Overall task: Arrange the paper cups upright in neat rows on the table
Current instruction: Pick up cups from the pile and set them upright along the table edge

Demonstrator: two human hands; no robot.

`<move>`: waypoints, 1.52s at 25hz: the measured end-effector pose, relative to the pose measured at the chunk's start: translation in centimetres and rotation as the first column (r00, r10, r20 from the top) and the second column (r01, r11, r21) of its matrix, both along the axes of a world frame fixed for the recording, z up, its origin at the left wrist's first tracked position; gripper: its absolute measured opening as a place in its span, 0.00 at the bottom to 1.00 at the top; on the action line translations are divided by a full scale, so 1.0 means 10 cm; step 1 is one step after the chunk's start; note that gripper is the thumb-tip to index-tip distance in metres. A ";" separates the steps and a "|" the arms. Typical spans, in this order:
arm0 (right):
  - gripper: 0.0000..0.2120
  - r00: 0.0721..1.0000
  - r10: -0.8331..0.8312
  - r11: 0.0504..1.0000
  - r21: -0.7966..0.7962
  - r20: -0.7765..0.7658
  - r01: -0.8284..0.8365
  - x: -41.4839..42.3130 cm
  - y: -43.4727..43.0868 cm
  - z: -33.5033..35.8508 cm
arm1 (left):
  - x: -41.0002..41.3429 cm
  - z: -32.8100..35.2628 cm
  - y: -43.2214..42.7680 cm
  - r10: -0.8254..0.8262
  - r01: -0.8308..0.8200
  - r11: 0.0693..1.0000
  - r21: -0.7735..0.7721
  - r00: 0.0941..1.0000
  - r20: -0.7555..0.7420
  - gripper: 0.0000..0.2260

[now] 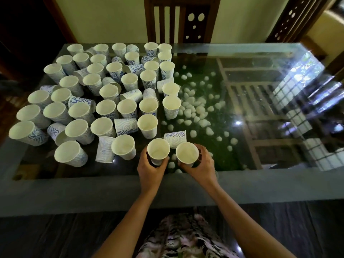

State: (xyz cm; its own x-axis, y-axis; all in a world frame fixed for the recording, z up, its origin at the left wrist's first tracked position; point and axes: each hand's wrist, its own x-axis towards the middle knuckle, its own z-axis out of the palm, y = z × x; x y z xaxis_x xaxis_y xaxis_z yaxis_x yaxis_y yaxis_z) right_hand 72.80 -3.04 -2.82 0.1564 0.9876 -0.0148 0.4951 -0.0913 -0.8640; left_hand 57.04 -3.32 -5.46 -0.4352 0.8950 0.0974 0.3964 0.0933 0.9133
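Glass-top bench (111,190) is taking up most of the view, with a wooden chair (181,19) standing at its far edge. The paper cups (104,107) are crowding the left half of the bench. Most are standing mouth-up in loose, uneven rows. A fair number are lying on their sides or sitting upside down between them. White pebbles (191,107) are showing under the glass mid-bench, over green.

Both hands are working at the near edge, close together but not touching. The left hand (150,168) is gripping the left cup (158,148), fingers wrapping its wall. The right hand (202,164) is gripping the right cup (187,152) the same way, just beside it. Both cups are sitting upright. Cannot tell whether their bases are touching the glass. An inverted cup (176,138) is sitting just behind, between the two held ones.
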 end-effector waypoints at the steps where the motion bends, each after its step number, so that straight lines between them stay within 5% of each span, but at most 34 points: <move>1: 0.34 1.000 -0.005 1.000 -0.011 0.011 0.005 0.01 -0.03 0.03 | 0.01 0.01 -0.02 -0.006 0.006 1.000 0.005 1.000 0.004 0.31; 10: 0.43 0.996 0.084 0.990 -0.120 0.038 -0.079 0.08 -0.03 0.02 | -0.03 -0.04 -0.04 0.002 -0.003 1.000 0.002 0.999 0.033 0.31; 15: 0.08 0.983 -0.059 0.988 -0.151 -0.172 0.033 0.13 0.41 0.22 | -0.01 -0.03 0.03 -0.014 0.014 1.000 0.004 0.998 0.054 0.30; 22: 0.13 0.996 0.088 0.916 -0.395 0.030 -0.069 0.01 0.96 0.25 | 0.03 0.00 0.10 0.020 -0.019 1.000 -0.014 0.998 0.063 0.30; 27: 0.10 0.954 0.234 0.966 -0.154 0.185 -0.207 -0.01 1.01 0.32 | 0.05 0.02 0.13 0.037 -0.037 0.999 -0.013 0.999 0.026 0.30; 30: 0.10 0.763 0.416 0.874 0.014 0.495 -0.485 0.07 1.00 0.32 | 0.07 0.04 0.16 0.045 -0.045 0.999 -0.014 0.999 0.025 0.31; 33: 0.14 0.566 0.527 0.780 -0.095 0.634 -0.619 0.12 1.01 0.22 | 0.10 0.05 0.19 0.051 -0.051 0.999 -0.013 0.998 0.026 0.31; 35: 0.14 0.600 0.542 0.766 -0.051 0.588 -0.641 0.13 0.97 0.19 | 0.11 0.05 0.20 0.053 -0.053 0.999 -0.014 0.998 0.028 0.31; 38: 0.14 0.782 0.397 0.813 0.212 0.481 -0.543 0.17 0.85 0.18 | 0.10 0.04 0.18 0.050 -0.049 0.999 -0.022 0.998 0.029 0.31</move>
State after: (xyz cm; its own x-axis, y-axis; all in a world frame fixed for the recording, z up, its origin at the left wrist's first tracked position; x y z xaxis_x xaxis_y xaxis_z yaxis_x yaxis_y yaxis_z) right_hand 74.51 5.47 -1.07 -0.4094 0.8709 0.2719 0.7015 0.4911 -0.5164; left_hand 58.07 -1.49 -5.11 -0.4814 0.8740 0.0655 0.3639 0.1314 0.9221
